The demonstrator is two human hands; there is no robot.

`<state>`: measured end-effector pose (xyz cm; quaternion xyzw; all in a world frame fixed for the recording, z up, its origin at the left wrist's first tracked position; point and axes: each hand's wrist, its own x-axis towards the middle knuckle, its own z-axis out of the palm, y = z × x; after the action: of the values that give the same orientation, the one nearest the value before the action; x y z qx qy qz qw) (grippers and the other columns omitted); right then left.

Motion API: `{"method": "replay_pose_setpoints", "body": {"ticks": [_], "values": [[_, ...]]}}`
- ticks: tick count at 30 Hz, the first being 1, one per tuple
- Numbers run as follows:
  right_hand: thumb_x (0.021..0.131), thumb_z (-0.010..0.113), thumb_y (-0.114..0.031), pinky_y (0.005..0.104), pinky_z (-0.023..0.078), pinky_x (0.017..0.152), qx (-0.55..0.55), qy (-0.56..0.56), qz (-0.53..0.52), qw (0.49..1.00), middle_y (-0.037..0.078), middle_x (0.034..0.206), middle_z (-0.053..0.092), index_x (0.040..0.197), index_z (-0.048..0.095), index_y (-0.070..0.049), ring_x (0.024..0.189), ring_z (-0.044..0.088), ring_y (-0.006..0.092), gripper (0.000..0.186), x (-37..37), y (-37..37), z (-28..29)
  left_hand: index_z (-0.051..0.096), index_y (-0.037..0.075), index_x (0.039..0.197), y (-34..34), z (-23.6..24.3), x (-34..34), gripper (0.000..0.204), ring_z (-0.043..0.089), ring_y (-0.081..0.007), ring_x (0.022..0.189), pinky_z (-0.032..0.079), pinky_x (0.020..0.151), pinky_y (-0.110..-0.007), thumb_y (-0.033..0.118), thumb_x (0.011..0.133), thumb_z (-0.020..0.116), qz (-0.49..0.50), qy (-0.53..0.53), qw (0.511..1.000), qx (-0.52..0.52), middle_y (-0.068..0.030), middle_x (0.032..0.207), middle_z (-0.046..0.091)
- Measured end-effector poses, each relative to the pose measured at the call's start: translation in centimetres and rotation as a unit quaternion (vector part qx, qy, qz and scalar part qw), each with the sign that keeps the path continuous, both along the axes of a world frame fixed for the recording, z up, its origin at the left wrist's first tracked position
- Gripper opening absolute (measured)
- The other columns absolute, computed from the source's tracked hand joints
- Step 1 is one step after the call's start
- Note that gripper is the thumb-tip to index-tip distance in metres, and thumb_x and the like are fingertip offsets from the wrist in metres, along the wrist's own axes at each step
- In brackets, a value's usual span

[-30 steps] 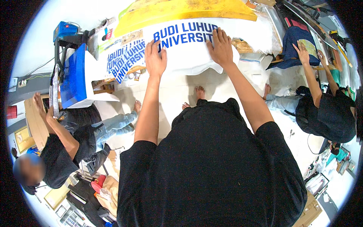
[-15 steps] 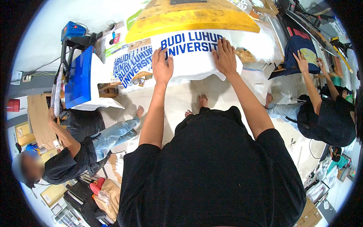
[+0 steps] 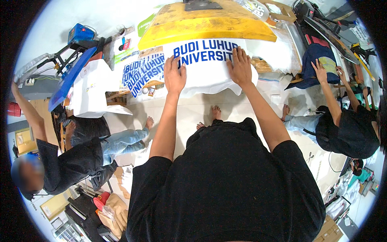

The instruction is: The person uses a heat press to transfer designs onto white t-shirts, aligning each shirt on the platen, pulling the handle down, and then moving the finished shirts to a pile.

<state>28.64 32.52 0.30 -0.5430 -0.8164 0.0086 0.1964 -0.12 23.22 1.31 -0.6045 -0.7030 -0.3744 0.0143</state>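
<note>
A white fabric piece point(image 3: 207, 76) with large blue lettering lies spread in front of me, its near edge hanging loosely. My left hand point(image 3: 175, 76) rests flat at the left end of the lettering, fingers stretched forward. At the right end, my right hand point(image 3: 241, 67) lies palm down with its fingers extended on the same fabric. Just beyond my fingertips is the yellow heat press plate point(image 3: 207, 30), over the fabric's far side. Beside my left hand lie several transfer sheets point(image 3: 143, 72) with matching blue lettering.
At left, a co-worker point(image 3: 74, 163) grips the lever of a blue heat press point(image 3: 71, 82); a white garment point(image 3: 90, 90) lies under its tilted plate. Another co-worker point(image 3: 346, 131) at right handles a navy garment point(image 3: 312, 66). Scissors point(image 3: 309, 157) lie at lower right.
The left co-worker's arm has moved up and outward with the lever. The blue plate has tilted up, uncovering the white garment. My hands stay nearly still on the fabric.
</note>
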Motion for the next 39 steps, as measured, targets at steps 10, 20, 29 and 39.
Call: {"method": "replay_pose_setpoints", "body": {"ticks": [10, 20, 29, 39], "values": [[0.11, 0.047, -0.042, 0.0566, 0.025, 0.128, -0.009, -0.015, -0.007, 1.0, 0.025, 0.168, 0.036, 0.16, 0.04, 0.003, 0.156, 0.033, 0.0395, 0.068, -0.1, -0.1, 0.4, 0.066, 0.002, 0.134, -0.1, 0.5, 0.1, 0.039, 0.048, -0.0481, 0.141, 0.038, 0.119, -0.055, 0.018, 0.099, 0.066, -0.012, -0.008, 1.0, 0.005, -0.0257, 0.147, 0.057], [0.11, 0.047, -0.043, 0.0557, 0.024, 0.129, -0.026, -0.026, -0.015, 0.999, 0.025, 0.169, 0.034, 0.162, 0.038, 0.002, 0.157, 0.032, 0.0386, 0.069, -0.1, -0.2, 0.7, 0.066, 0.002, 0.133, -0.2, 0.6, 0.2, 0.038, 0.049, -0.0471, 0.14, 0.039, 0.119, -0.054, 0.016, 0.098, 0.067, -0.006, -0.013, 1.0, 0.01, -0.0257, 0.146, 0.058], [0.111, 0.044, -0.044, 0.0568, 0.023, 0.129, -0.032, 0.002, -0.014, 0.999, 0.026, 0.169, 0.033, 0.162, 0.037, 0.002, 0.158, 0.03, 0.0393, 0.069, -0.2, -0.1, 0.6, 0.067, 0.0, 0.132, -0.1, 0.6, 0.1, 0.038, 0.051, -0.0464, 0.139, 0.04, 0.118, -0.053, 0.018, 0.098, 0.068, -0.005, -0.026, 1.0, 0.012, -0.0271, 0.146, 0.057], [0.107, 0.06, -0.024, 0.0545, 0.032, 0.123, 0.041, 0.159, 0.019, 0.986, 0.027, 0.161, 0.046, 0.146, 0.057, -0.002, 0.148, 0.043, 0.0449, 0.045, 2.4, -2.2, 2.8, 0.063, 0.001, 0.137, -2.1, 3.0, -2.0, 0.034, 0.051, -0.0461, 0.14, 0.04, 0.117, -0.05, 0.011, 0.104, 0.058, 0.02, -0.111, 0.991, 0.073, -0.0283, 0.149, 0.055]]}}
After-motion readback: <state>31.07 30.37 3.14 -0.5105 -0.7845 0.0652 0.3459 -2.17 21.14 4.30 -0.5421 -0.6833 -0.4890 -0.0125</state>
